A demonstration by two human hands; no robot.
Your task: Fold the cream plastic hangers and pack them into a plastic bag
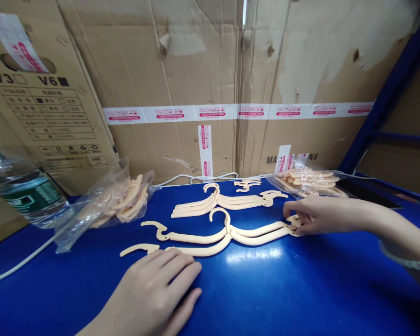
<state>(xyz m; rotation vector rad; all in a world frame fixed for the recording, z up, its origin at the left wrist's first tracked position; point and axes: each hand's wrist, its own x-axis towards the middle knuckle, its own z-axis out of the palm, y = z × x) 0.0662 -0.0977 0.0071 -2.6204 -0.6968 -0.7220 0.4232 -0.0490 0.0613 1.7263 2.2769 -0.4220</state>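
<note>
Two cream plastic hangers (210, 235) lie overlapped on the blue table (266, 289). My left hand (157, 291) rests flat on the table with fingers stretched out, its fingertips on the nearer hanger's left arm. My right hand (318, 215) reaches in from the right and pinches the right ends of those hangers. A small stack of the same hangers (227, 201) lies just behind them. A few loose hanger pieces (247, 185) sit further back.
A clear bag of hangers (117, 203) lies at the left, another bag (310, 181) at the back right. A water bottle (23, 186) stands at the far left. Taped cardboard boxes (196, 93) wall the back. A white cable (17, 263) crosses the table's left. A blue rack post (385, 98) rises at right.
</note>
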